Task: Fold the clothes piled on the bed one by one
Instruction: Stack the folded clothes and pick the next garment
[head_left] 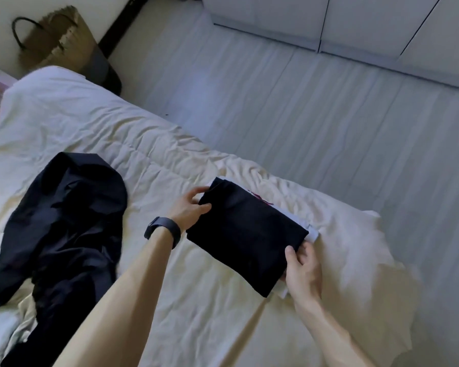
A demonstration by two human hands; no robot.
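A folded black garment (245,234) lies on a folded white garment (313,233) near the bed's right edge; only the white one's rim and a red mark show. My left hand (190,209), with a dark band on its wrist, pinches the black garment's far left corner. My right hand (302,271) grips its near right edge, thumb on top and fingers underneath. A loose pile of dark clothes (61,223) is spread on the cream bed cover (196,313) to the left.
A pillow (51,102) lies at the head of the bed. A woven bag with dark handles (56,41) leans on the wall behind it. Pale floor (329,115) runs along the bed's right side up to white wardrobe doors (355,19).
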